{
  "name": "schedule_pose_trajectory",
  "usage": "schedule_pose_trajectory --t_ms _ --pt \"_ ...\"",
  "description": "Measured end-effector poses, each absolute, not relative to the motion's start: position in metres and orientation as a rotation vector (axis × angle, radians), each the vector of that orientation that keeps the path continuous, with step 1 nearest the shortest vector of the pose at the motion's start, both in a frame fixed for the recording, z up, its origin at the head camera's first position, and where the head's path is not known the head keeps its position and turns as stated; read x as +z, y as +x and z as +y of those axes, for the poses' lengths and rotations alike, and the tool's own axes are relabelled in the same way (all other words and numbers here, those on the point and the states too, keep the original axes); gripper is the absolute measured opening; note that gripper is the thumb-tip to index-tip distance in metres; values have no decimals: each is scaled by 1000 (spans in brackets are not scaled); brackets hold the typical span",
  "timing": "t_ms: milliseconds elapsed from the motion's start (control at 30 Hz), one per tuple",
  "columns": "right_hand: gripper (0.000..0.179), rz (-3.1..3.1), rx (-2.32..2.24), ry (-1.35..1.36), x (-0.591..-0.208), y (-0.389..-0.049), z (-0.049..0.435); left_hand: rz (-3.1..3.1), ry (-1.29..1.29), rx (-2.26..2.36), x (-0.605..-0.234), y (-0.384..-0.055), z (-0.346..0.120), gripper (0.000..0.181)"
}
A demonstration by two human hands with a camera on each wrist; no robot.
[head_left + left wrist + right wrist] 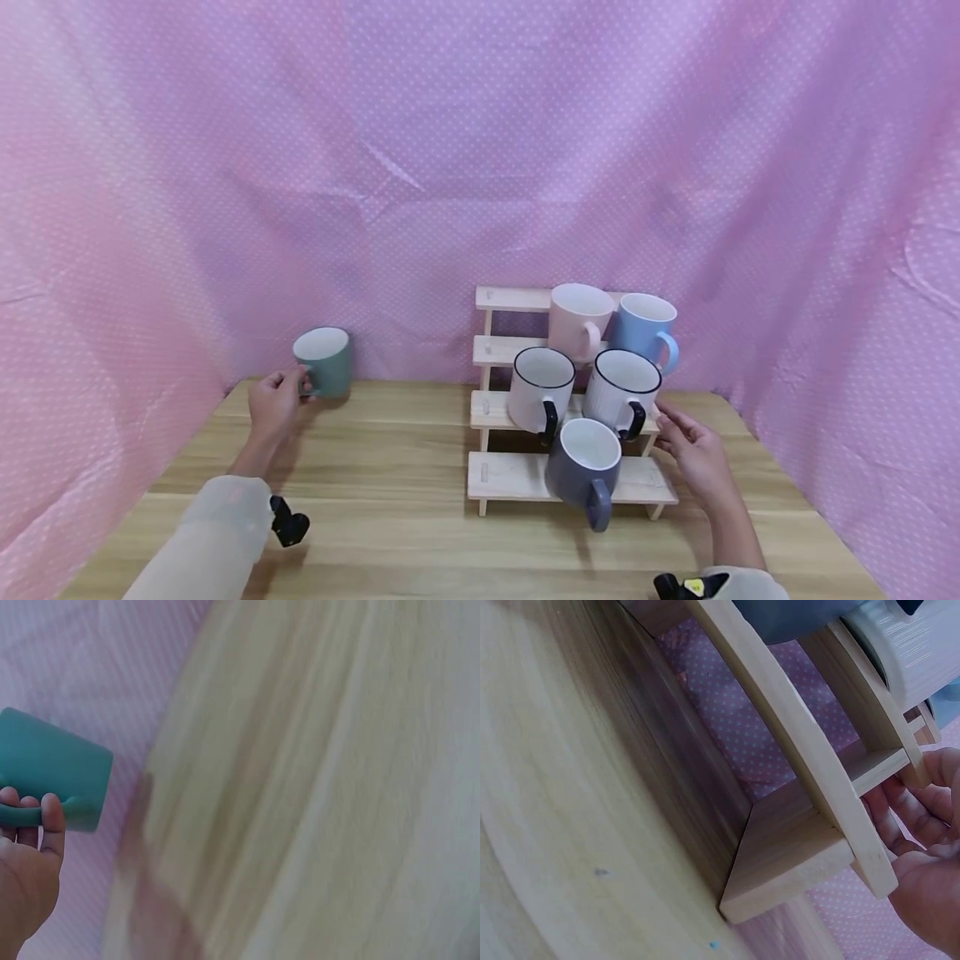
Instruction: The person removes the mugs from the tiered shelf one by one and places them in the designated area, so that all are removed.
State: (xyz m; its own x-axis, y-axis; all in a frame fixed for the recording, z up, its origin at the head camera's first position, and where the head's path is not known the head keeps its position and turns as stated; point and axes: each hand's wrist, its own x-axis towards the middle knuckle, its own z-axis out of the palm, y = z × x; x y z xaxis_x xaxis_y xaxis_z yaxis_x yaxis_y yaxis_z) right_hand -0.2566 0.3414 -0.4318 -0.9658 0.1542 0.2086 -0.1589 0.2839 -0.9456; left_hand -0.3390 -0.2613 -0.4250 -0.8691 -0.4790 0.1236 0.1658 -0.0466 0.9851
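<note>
My left hand (276,402) grips the handle of a green mug (332,371) with a white inside, at the far left of the table. The left wrist view shows the fingers (51,817) curled round that handle, the mug tilted there. On the right, my right hand (697,454) holds the right side of a pale wooden stepped rack (517,479), its fingers (911,814) curled at the end of a step. Nearest to this hand stands a white mug (618,392) with a black rim and black handle.
Beside it on the rack is another black-rimmed white mug (536,400). A pink mug (573,325) and a light blue mug (643,325) stand higher up. A dark grey mug (581,471) sits on the lowest step. Pink dotted cloth (420,208) hangs behind the wooden table (390,517).
</note>
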Motion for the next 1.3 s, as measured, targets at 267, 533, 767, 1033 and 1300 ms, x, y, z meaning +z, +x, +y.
schedule_pose_trajectory --t_ms 267,533,767,1033,1300 --pt "57 -2291 1750 -29 -432 -257 338 -1802 422 -2014 -437 -335 -283 27" --pt "57 -2308 1737 -37 -429 -256 339 -1726 462 -2077 -442 -335 -291 30" --pt "55 -2305 1744 -27 -433 -258 341 -1693 435 -2098 -445 -332 -296 30" --pt "55 -2319 1737 -32 -434 -258 338 -1719 427 -2071 -449 -329 -303 31" --pt "56 -2291 1755 -5 -433 -256 338 -1732 366 -2227 -445 -326 -304 29"
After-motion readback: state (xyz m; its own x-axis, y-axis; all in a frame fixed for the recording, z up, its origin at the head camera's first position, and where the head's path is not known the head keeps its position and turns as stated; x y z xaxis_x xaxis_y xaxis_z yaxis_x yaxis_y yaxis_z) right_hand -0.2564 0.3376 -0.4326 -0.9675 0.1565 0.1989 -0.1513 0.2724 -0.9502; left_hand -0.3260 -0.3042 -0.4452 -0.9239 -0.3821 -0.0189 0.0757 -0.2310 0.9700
